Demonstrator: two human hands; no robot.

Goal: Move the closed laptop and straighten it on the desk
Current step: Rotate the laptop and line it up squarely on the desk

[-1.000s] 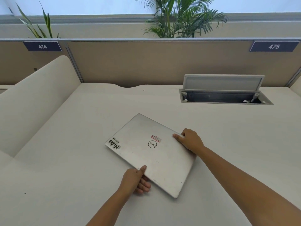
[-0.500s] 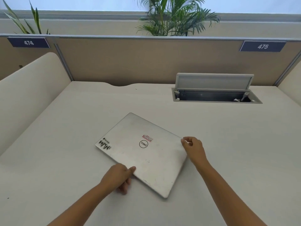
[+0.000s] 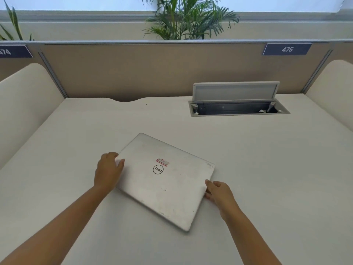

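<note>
Two bare hands sit on opposite sides of a closed silver laptop (image 3: 164, 180) that lies flat on the pale desk (image 3: 267, 169), near its middle and turned at a clear angle to the desk's front edge. The left hand (image 3: 108, 171) covers the laptop's left corner, thumb resting on the lid and fingers curled over the far edge, grasping it. The right hand (image 3: 219, 192) meets the right edge close to the near corner, thumb on top of the lid and fingers tucked against the side; whether they reach underneath cannot be told. A round logo (image 3: 158, 169) and a small red-and-white sticker (image 3: 162, 162) mark the lid. Farther back, well apart from the laptop, a cable box (image 3: 236, 109) set into the desk stands with its flap raised. Behind the partition (image 3: 152, 69) rises a leafy plant (image 3: 187, 20), and a sign (image 3: 287, 49) reads 475.
</note>
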